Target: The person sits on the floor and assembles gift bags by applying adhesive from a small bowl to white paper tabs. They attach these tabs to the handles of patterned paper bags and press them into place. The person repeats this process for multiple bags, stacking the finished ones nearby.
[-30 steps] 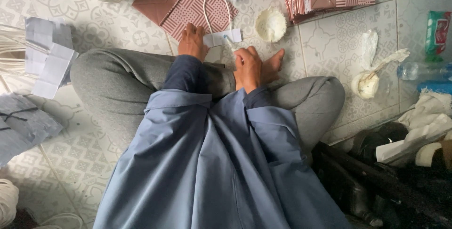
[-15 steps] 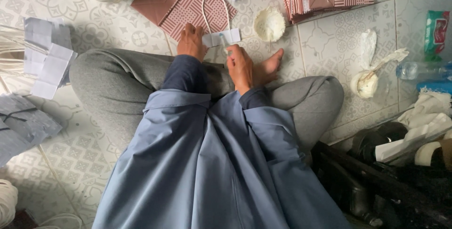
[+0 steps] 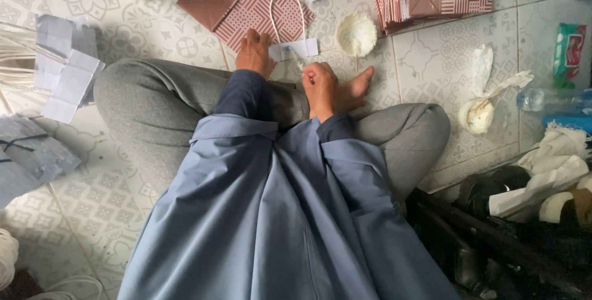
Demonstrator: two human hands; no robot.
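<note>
A white paper strip with a cord handle is worked on the tiled floor [image 3: 431, 59] — both hands are at it.

The strip [image 3: 295, 49] lies flat just beyond the crossed legs, its cord loop [image 3: 287, 13] resting on a patterned brown bag [image 3: 253, 4]. The left hand [image 3: 254, 52] is pressed down at the strip's left end, fingers flat. The right hand [image 3: 319, 84] is closed around a thin stick — its tip touches the strip. A small white bowl [image 3: 356, 33] is seen just beside.

Right hand [image 3: 319, 84]: shifting slightly leftward from its position a second ago, closing toward the white paper strip with cord handle [image 3: 295, 49]. Left hand [image 3: 254, 53]: pressing nearer the strip's left end.
</note>
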